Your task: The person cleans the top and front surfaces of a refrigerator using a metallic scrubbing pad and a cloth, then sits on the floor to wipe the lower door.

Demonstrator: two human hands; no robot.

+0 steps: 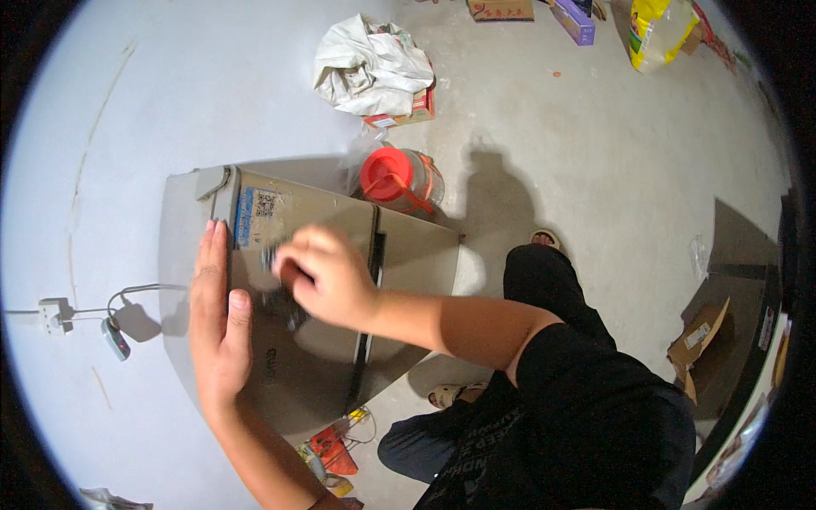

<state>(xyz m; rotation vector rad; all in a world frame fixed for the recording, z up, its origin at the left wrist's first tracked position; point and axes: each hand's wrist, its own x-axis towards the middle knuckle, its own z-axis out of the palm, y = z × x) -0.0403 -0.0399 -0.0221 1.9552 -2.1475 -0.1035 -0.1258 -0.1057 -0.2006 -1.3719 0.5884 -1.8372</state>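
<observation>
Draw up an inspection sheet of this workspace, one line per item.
Surface: grey appliance with a blue-edged sticker on its panel.
Things: dark patch or item by the right hand, too blurred to identify.
Clutter: white sack on a carton; red-lidded container beside the appliance; yellow bag and purple box farther off.
Hands: left hand with fingers straight, along the appliance's edge; right hand curled and blurred over the panel, grip unclear.
Cables: dark cable between the appliance and a grey block, near a wall socket.
Surroundings: pale wall, grey floor.
</observation>
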